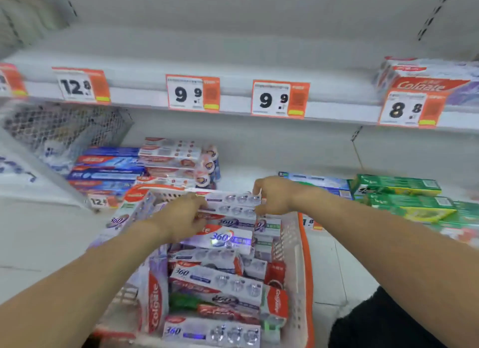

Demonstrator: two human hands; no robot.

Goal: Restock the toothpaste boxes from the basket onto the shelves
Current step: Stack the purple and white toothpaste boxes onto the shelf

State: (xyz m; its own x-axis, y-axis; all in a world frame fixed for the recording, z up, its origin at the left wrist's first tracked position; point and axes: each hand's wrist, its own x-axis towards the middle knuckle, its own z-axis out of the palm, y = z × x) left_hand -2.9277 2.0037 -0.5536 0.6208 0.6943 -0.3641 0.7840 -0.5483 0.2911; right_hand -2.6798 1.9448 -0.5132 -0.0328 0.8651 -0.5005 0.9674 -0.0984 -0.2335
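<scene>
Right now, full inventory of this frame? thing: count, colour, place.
basket: one, white with orange rim, bottom centre, full of boxes
toothpaste boxes in basket: many, mostly white-purple with red ends, some green, piled loosely
held boxes: a few, white-purple, at basket's far end, between both hands
blue and red boxes: one stack, lower shelf left
white and red boxes: one stack, lower shelf, right of the blue ones
green boxes: several, lower shelf right
Colgate boxes: a few, white-red, upper shelf right
price tags: five on upper shelf edge, white-orange
wire mesh bin: one, grey, left
left hand: fingers on held boxes' left end
right hand: fingers gripping their right end
</scene>
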